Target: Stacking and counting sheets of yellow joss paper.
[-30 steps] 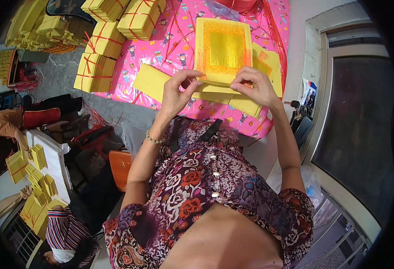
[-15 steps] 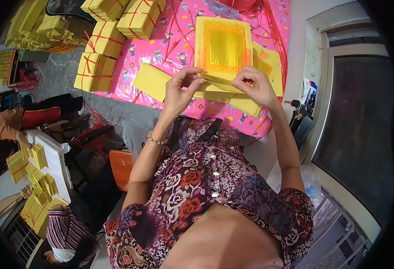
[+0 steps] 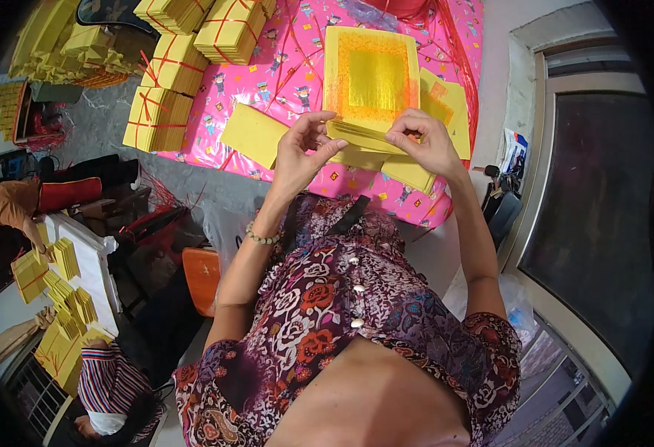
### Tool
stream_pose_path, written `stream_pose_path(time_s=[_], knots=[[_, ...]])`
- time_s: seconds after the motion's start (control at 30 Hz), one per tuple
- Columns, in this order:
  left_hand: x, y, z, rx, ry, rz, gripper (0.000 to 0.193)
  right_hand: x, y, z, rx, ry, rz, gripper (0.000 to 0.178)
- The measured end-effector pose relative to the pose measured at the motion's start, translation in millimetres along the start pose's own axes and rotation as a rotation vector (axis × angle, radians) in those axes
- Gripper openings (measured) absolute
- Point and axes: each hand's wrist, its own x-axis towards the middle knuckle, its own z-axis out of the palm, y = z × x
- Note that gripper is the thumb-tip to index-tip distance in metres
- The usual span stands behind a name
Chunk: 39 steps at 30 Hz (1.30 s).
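In front of me is a stack of yellow joss paper [image 3: 372, 118], its top sheet bearing a gold foil square inside an orange border. At the near right corner my right hand [image 3: 427, 145] pinches the edge of the sheets between thumb and fingers. My left hand [image 3: 302, 153] is at the near left corner, thumb and index finger apart, holding nothing; its index fingertip is close to the stack's edge. Under and beside the stack lie more yellow papers, a flat piece [image 3: 249, 136] to the left, a folded one [image 3: 409, 173] nearer me and sheets [image 3: 454, 119] to the right.
Bundles of yellow paper tied with red string [image 3: 162, 119] stand along the left of the pink patterned tablecloth [image 3: 282, 82]. Red strings [image 3: 457, 56] hang down the right side. At lower left, other people work at a white table [image 3: 92, 276] with yellow paper stacks.
My left thumb has moved away from the paper's edge, so the left fingers have parted. My right hand keeps its pinch in nearly the same place.
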Motion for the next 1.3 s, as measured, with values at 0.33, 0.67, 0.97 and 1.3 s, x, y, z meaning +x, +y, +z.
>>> stream_pose_path(time_s=[0.33, 0.67, 0.97, 1.3], knots=[[-1, -5, 6, 0.062, 0.066, 0.034, 0.04, 0, 2, 1, 0.022, -0.001, -0.013, 0.017], [-2, 1, 9, 0.023, 0.075, 0.036, 0.038, 0, -1, 0, 0.007, -0.001, -0.009, 0.017], [14, 37, 7, 0.988, 0.046, 0.525, 0.043, -5, -11, 3, -0.104, 0.08, -0.135, 0.015], [31, 42, 21, 1.081, -0.268, 0.587, 0.042, -15, -34, -3, -0.405, 0.27, -0.361, 0.024]])
